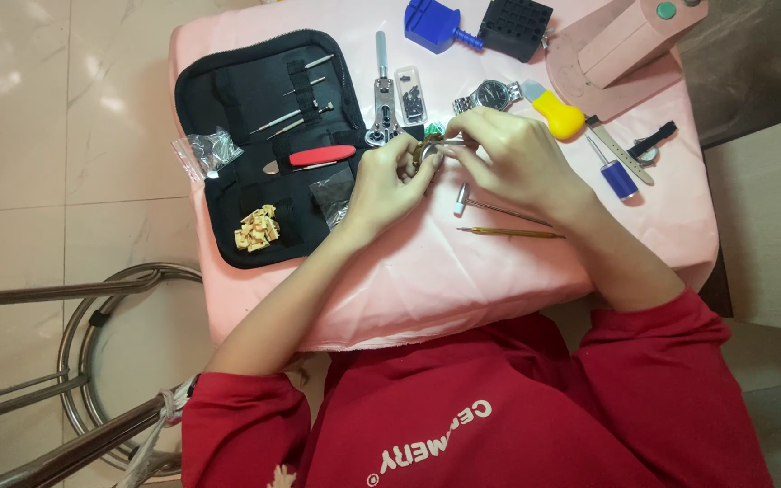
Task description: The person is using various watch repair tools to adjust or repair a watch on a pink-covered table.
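Small brass-coloured watch part (pixel 424 150), pinched between left hand (pixel 389 185) and right hand (pixel 512 154), which holds thin metal tweezers (pixel 449 141), sits over the pink-clothed table (pixel 463 271) beside a black zip tool case (pixel 268 145), clear plastic bag (pixel 210 149), pale tiled floor (pixel 65 136).

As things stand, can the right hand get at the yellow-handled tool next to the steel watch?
Probably yes. The right hand sits just beside the yellow-handled tool, nothing lying between them, though its fingers are busy holding a thin tool.

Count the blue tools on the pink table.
2. A blue plastic block tool sits at the table's far edge beside a black holder block; a small blue-handled screwdriver lies right of the right hand. Others may be hidden under the hands.
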